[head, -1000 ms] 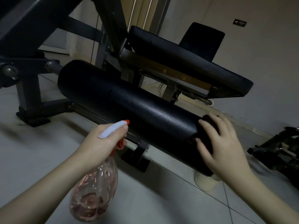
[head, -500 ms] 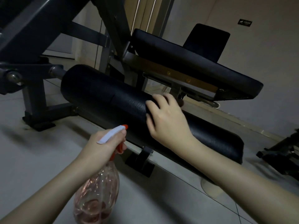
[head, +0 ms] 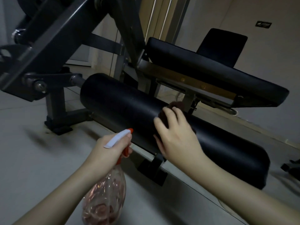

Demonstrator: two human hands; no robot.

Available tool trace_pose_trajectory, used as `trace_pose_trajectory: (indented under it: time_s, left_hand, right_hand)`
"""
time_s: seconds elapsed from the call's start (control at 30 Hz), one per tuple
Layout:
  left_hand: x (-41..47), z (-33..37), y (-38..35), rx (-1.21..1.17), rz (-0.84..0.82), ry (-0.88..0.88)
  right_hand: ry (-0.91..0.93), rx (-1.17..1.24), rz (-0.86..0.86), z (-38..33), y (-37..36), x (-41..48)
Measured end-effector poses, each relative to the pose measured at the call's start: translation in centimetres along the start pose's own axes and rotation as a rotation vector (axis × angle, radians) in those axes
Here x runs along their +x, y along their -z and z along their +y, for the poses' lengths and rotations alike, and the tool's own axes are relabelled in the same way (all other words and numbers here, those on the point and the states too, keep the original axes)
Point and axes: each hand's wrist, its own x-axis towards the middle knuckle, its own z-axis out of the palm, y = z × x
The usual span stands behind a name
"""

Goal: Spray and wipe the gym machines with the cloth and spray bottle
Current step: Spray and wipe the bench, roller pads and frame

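A long black padded roller (head: 120, 101) of the gym machine lies across the middle of the view. My right hand (head: 176, 135) presses a dark cloth (head: 176, 105) against the roller's middle; only the cloth's upper edge shows past my fingers. My left hand (head: 110, 153) grips the neck of a clear spray bottle (head: 105, 202) with a white and orange trigger head, held low in front of the roller, nozzle pointing at it.
A black padded seat (head: 227, 73) and backrest (head: 222, 46) sit above and behind the roller. Grey steel frame arms (head: 48, 39) rise at the left. A foot bracket (head: 154, 168) stands on the tiled floor (head: 40, 159) under the roller. More dark equipment (head: 292, 166) is at the right edge.
My right hand has slid the cloth along the roller from its right end to its middle. The left hand and bottle have stayed put.
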Motion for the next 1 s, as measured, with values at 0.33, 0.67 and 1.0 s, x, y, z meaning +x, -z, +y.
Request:
trace_pose_trajectory:
  time_s: [0.33,0.67,1.0]
  left_hand:
    - [-0.2,-0.8,1.0,-0.011,0.053,0.051]
    - [0.3,-1.8,1.7,-0.013,0.064,0.035]
    - [0.2,-2.8,2.7,-0.005,0.073,0.061]
  right_hand:
    - [0.033,0.015,0.088,-3.6,-3.0,6.9]
    - [0.094,0.029,0.072,-6.5,-4.0,13.6]
    - [-0.18,0.183,-0.127,-4.2,-1.8,10.7]
